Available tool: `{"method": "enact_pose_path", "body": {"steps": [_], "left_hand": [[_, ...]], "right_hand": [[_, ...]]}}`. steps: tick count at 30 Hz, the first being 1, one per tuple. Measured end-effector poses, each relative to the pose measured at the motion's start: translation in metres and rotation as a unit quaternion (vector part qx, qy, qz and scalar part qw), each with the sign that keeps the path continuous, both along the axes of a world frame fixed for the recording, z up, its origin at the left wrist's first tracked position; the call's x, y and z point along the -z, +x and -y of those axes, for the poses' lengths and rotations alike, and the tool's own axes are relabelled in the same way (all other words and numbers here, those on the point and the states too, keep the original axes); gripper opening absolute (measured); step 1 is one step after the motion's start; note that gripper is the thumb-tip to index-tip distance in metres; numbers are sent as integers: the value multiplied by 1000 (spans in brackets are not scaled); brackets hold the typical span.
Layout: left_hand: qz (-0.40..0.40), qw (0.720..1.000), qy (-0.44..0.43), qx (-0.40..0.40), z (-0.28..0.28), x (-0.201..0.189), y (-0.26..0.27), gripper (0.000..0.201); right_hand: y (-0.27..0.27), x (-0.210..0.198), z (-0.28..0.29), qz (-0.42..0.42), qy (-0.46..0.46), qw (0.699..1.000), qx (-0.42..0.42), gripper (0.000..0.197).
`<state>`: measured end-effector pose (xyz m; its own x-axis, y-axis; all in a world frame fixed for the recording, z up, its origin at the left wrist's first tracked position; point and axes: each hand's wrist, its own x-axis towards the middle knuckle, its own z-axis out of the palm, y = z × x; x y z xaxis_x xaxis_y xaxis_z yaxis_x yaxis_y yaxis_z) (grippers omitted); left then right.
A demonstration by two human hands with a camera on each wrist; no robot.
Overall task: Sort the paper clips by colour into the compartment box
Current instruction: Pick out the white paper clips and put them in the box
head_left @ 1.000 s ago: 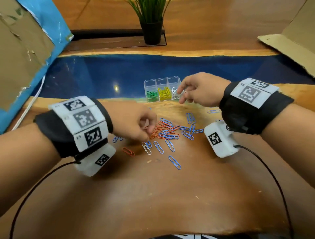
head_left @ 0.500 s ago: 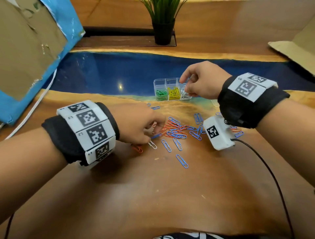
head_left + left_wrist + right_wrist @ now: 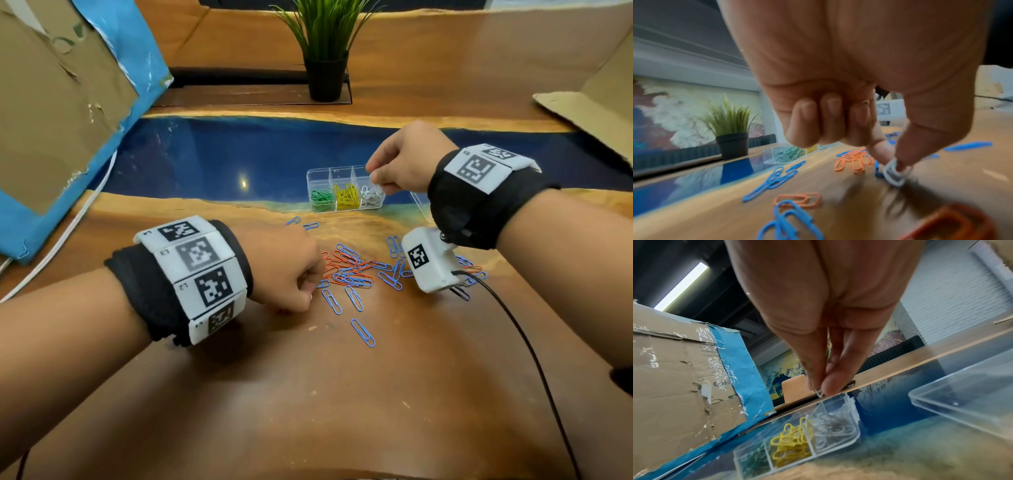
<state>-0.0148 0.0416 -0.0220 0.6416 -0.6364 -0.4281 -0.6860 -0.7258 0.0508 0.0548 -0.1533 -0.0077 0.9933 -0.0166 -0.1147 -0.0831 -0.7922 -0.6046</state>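
Held above the clear compartment box, in the right hand: a white clip pinched over the white-clip compartment, yellow and green clips in the next two. Pinched on the wooden table by the left hand: another white clip, blue and orange clips scattered just beyond. Read on the left wristband: "L2".

The wooden table carries loose paper clips, compartment box and potted plant.
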Motion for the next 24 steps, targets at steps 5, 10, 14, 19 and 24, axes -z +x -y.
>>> {"method": "enact_pose_path", "body": {"steps": [5,10,14,19,24], "left_hand": [[25,988,-130,-83,8,-11,15,6],[106,967,-189,-134,36,-20,51,7],[135,964,-180,-144,69,-17,78,13],[132,978,-106,-118,101,-10,97,22],[128,985,-64,-98,110,-11,98,30]], "right_hand": [[7,6,5,16,3,1000,10,10],[0,7,16,36,-24,999,4,9],[-10,7,30,46,-28,999,5,11],[-24,10,50,33,-51,998,6,12],[-33,10,65,21,-55,998,4,11]]}}
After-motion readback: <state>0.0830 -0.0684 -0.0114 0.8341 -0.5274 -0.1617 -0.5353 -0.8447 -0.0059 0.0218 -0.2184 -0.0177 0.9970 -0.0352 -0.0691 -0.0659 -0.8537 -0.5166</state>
